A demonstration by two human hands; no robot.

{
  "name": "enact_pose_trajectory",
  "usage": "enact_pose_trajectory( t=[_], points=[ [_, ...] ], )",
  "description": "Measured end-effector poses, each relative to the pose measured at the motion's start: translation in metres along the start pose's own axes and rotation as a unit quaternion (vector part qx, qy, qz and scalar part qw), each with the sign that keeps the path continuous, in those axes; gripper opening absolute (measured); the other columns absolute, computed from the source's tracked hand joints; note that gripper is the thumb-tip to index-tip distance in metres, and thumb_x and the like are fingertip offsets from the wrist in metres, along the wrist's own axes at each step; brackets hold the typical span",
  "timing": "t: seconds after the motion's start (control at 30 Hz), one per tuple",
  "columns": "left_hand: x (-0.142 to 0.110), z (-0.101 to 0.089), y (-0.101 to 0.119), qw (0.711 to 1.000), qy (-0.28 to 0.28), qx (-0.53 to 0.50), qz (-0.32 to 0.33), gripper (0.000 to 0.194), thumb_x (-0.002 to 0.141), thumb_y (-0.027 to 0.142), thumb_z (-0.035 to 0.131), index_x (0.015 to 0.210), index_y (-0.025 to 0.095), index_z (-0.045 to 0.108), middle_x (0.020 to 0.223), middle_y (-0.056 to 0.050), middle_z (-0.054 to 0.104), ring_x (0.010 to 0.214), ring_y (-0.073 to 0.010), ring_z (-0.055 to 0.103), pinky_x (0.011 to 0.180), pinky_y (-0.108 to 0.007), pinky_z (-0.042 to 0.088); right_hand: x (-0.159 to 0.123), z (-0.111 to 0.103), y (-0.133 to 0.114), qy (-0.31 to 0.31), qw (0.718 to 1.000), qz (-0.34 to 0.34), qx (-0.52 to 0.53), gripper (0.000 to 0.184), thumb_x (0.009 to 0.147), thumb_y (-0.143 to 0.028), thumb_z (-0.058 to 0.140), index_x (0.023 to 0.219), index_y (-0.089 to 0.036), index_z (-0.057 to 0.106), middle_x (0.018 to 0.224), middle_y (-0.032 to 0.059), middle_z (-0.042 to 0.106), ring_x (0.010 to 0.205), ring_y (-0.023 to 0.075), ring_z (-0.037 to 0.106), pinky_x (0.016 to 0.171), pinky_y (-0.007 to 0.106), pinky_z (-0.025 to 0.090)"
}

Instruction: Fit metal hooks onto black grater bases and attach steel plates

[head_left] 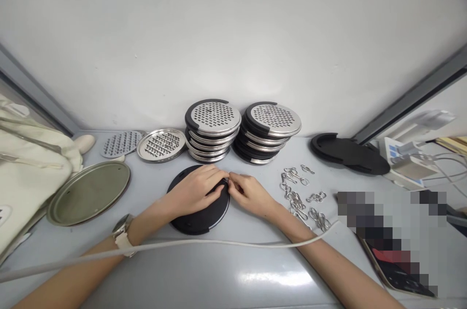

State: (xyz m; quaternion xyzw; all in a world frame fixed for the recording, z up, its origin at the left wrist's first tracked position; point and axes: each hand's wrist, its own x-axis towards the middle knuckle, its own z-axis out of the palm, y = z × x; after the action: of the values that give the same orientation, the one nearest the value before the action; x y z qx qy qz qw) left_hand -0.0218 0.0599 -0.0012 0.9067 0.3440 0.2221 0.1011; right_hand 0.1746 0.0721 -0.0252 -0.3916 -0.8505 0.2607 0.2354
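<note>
A round black disc lies flat on the grey table in front of me. My left hand rests across it, its fingers and thumb curled onto the disc's right edge. At that same edge, my right hand is closed in a pinch, its fingertips almost touching those of the left. A small bit of metal seems to glint between the fingertips, but its shape is hidden. To the right of my right hand is a loose scatter of metal clips with rings.
Behind the disc rise two stacks of round graters with black rims, a left stack and a right stack. Grater plates and an olive tray lie left. Black discs sit right. A white cable crosses above my forearms.
</note>
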Motion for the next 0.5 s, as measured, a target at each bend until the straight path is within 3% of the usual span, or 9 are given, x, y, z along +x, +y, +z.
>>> enact_pose_trajectory(
  t=[0.5],
  points=[
    [-0.0007,0.0005,-0.0009,1.000,0.002,0.003,0.009,0.023,0.091,0.015,0.046,0.112,0.018,0.053,0.097,-0.005,0.061,0.094,-0.0200,0.055,0.087,-0.035,0.043,-0.0001,0.0009,0.0016,-0.002,1.000,0.002,0.010,0.015,0.090,-0.020,0.039,0.076,-0.020,0.044,0.061,-0.0041,0.044,0.053,0.0097,0.040,0.054,0.021,0.030]
  ],
)
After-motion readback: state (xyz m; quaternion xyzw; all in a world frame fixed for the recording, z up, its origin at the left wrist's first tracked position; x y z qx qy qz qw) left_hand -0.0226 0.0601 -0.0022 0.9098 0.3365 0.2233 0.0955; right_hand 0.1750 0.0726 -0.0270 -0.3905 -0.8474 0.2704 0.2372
